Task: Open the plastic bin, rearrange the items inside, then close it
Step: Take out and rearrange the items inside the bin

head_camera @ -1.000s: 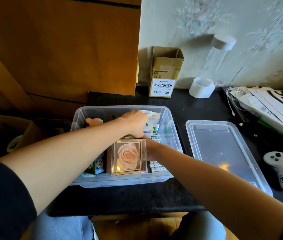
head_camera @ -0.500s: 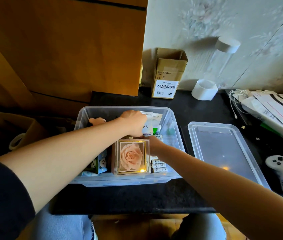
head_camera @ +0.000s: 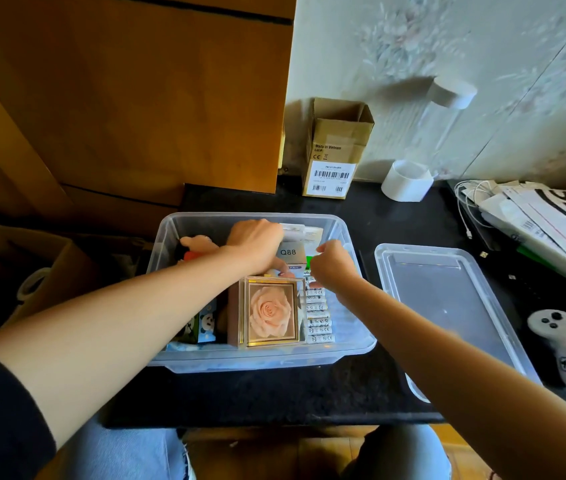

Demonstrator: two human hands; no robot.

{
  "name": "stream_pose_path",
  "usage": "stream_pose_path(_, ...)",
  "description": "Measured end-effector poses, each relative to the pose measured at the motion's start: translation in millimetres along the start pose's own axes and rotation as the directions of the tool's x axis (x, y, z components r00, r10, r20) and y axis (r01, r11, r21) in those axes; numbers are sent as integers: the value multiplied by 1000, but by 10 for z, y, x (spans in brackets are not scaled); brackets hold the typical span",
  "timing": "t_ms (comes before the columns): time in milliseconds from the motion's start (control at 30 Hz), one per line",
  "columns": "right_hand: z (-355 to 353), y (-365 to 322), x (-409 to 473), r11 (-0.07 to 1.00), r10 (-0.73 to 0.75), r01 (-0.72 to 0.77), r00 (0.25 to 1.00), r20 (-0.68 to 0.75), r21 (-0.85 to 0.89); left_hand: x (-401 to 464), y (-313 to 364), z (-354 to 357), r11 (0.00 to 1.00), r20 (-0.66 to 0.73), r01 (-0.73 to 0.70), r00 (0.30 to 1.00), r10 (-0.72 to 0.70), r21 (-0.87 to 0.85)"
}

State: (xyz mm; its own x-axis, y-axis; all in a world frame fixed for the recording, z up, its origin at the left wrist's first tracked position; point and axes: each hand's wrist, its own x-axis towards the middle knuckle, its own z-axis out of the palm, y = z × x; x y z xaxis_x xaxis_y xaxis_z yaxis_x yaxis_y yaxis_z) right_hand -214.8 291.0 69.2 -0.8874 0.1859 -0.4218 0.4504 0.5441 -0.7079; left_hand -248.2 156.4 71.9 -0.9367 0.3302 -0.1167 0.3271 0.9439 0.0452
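Both hands reach into one clear plastic bin [head_camera: 170, 233] on the black tabletop [head_camera: 274, 393]. The left hand [head_camera: 255, 244] has curled fingers laid over the grey box marked Q88 [head_camera: 290, 252]; whether it grips the box I cannot tell. The right hand [head_camera: 333, 265] is curled, thumb meeting fingertips, but what it pinches is hidden. One rose picture box [head_camera: 269, 311] stands beside a row of white batteries [head_camera: 317, 317]. One clear lid [head_camera: 447, 306] lies flat to the right. One cardboard box [head_camera: 337, 150] stands against the pale wall.
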Motion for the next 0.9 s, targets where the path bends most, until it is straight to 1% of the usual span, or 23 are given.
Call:
stream_pose_path(133,-2,-103,52,1000,-24,24,1000,-20,3,16,13,28,995,-8,41,999,-42,-96)
stream_pose_path(200,-20,-151,104,998,-43,44,999,-26,37,-22,-21,69,978,-28,62,997,-69,-199)
stream_pose_path(267,-19,-183,136,998,-50,50,999,-2,38,-58,-74,100,946,-20,92,994,-103,-310)
stream_pose_path(367,-19,-159,155,997,-19,14,999,50,82,-70,-132,94,894,54,138,990,-127,-427)
stream_pose_path(467,-13,-122,167,990,36,-42,998,46,132,-113,-194,8,884,105,117,991,-77,-452)
stream_pose_path(500,-8,-111,169,989,50,-56,998,46,135,-146,-228,-34,878,94,96,994,-59,-469)
stream_pose_path(533,-7,-96,167,989,58,-64,997,50,134,-185,-270,-80,873,45,66,998,-51,-484)
stream_pose_path(600,0,-90,129,989,81,-93,991,106,113,-288,-396,-177,871,-123,5,990,-75,-491)
stream_pose_path(633,-7,-76,113,993,75,-87,989,130,85,-342,-477,-216,872,-200,-15,975,-95,-489)
stream_pose_path(667,-15,-58,110,997,57,-62,990,126,38,-392,-565,-246,871,-248,-24,962,-114,-491)
stream_pose_path(733,-49,-28,66,999,18,-14,996,86,-47,-498,-741,-275,872,-284,-12,947,-146,-489)
stream_pose_path(800,-52,13,63,991,-86,90,995,44,-96,-605,-889,-249,885,-291,12,942,-165,-465)
stream_pose_path(867,-48,7,37,985,-113,117,993,37,-124,-706,-971,-189,900,-272,17,951,-149,-435)
stream_pose_path(900,-40,-10,9,984,-97,103,994,48,-148,-758,-994,-158,905,-259,12,957,-134,-426)
